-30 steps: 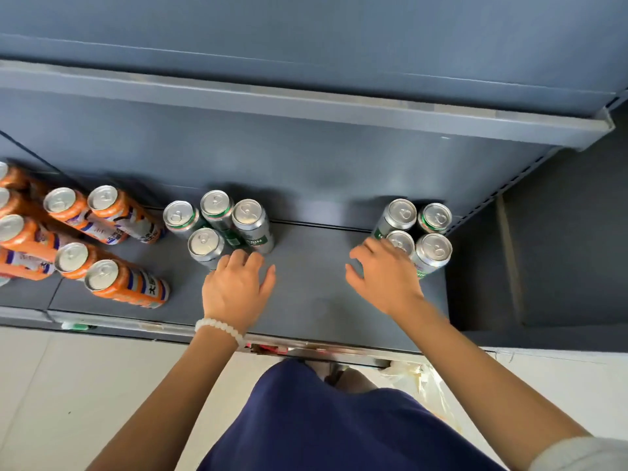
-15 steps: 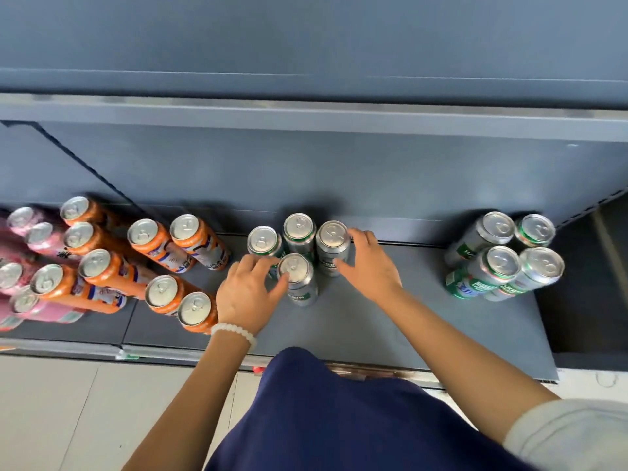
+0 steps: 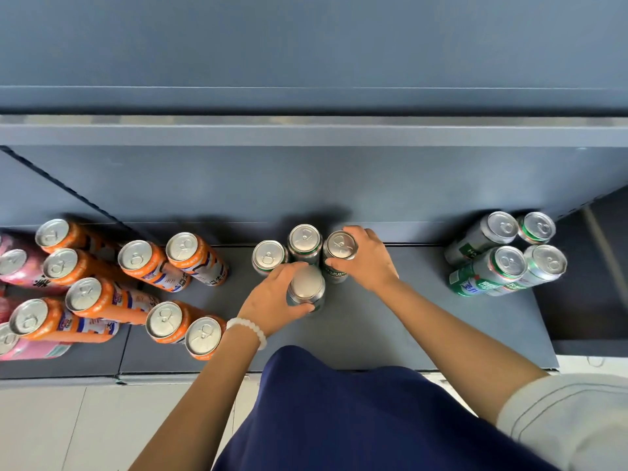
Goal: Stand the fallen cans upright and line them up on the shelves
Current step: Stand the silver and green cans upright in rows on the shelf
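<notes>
Several silver-and-green cans stand upright in a cluster at the middle of the low grey shelf [image 3: 390,328]. My left hand [image 3: 272,300] grips the front can [image 3: 307,288] of that cluster, thumb and fingers curled round its body. My right hand [image 3: 368,261] holds the rightmost can [image 3: 339,248], fingers wrapped behind its top. Two more cans of the cluster, the back can [image 3: 304,240] and the left can [image 3: 268,256], stand untouched beside them. A second group of green cans [image 3: 503,256] stands at the shelf's right end.
Several orange cans [image 3: 142,266] stand on the left half of the shelf, with pink cans [image 3: 17,266] at the far left. An upper shelf edge [image 3: 306,130] overhangs the back. Pale floor tiles [image 3: 68,430] lie below the shelf front.
The view has swung left, away from the right-hand cans. My right hand left them and now holds the middle cluster's rightmost can. My left hand has closed round the front can.
</notes>
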